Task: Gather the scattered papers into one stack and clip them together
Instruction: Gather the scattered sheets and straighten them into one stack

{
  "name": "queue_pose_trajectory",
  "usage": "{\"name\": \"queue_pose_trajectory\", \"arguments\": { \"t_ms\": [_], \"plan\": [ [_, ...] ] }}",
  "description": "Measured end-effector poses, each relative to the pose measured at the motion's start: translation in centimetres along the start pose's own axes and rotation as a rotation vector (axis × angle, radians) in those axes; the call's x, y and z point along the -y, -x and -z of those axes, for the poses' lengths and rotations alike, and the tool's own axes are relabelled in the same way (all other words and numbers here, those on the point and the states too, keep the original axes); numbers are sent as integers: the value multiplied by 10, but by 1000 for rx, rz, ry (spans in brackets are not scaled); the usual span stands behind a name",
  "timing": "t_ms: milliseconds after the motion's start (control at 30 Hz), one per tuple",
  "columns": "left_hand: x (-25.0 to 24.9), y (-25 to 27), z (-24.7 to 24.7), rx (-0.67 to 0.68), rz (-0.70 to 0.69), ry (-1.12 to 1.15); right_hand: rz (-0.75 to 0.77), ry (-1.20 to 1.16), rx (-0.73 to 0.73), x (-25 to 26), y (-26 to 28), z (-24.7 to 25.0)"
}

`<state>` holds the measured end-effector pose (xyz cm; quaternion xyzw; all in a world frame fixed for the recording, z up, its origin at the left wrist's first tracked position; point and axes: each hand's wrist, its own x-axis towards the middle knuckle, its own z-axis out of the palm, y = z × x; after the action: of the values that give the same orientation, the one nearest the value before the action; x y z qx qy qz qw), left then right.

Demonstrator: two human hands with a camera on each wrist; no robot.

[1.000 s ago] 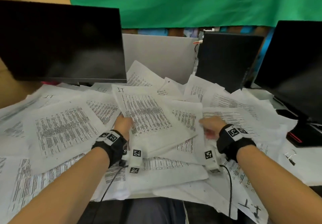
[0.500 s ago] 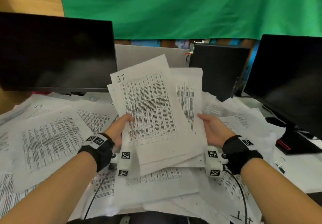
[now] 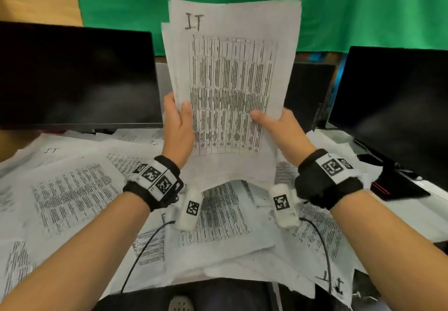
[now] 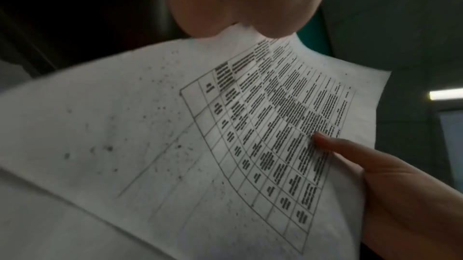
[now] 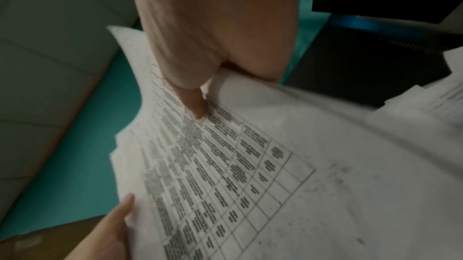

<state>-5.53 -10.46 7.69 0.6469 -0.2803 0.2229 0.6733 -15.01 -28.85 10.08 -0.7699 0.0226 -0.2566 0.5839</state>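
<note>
A stack of printed sheets (image 3: 230, 80) with tables and "IT" handwritten at the top stands nearly upright in the air above the desk. My left hand (image 3: 178, 126) grips its left edge, thumb on the front. My right hand (image 3: 278, 129) grips the right edge, thumb pressed on the print. The left wrist view shows the stack (image 4: 225, 135) from below with the right thumb on it. In the right wrist view the stack (image 5: 225, 165) lies under my right thumb. Many loose sheets (image 3: 72, 189) still cover the desk. A binder clip (image 3: 361, 295) lies at the near right.
A black monitor (image 3: 77, 75) stands at the left, another monitor (image 3: 397, 107) at the right, and a black computer case (image 3: 308, 92) behind the stack. A green backdrop (image 3: 339, 8) hangs at the back. Cables (image 3: 145, 243) from my wrists trail over the papers.
Both hands lifted the gathered sheets off the desk and tilted them upright, from lying flat to standing high in front of the backdrop. The sheets are now more squared together.
</note>
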Motion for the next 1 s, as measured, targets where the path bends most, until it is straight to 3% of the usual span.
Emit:
{"name": "queue_pose_trajectory", "arguments": {
  "t_ms": [100, 233, 300, 400, 467, 633, 733, 833, 1000],
  "plan": [
    [12, 23, 12, 30, 116, 29, -125, -20, -10, -31, 19, -6],
    [44, 56, 15, 250, 469, -188, -372, 10, -31, -87, 38, -24],
    [45, 54, 9, 191, 433, -230, -397, 25, -104, -92, 30, -35],
    [29, 32, 11, -44, 299, -216, -224, 33, -199, -77, 5, -39],
    [28, 25, 21, -33, 361, -238, -195, 32, -143, -70, -6, -40],
    [59, 58, 51, 284, 828, -424, -409, 220, -37, -107, 6, -46],
    [78, 74, 59, 390, 987, -465, -520, 363, -39, -124, 14, -40],
    [84, 81, 58, 376, 1057, -419, -636, 414, 26, -122, 21, -36],
    [101, 93, 51, 418, 1019, -378, -761, 374, 239, -119, 35, -43]
  ]
}}
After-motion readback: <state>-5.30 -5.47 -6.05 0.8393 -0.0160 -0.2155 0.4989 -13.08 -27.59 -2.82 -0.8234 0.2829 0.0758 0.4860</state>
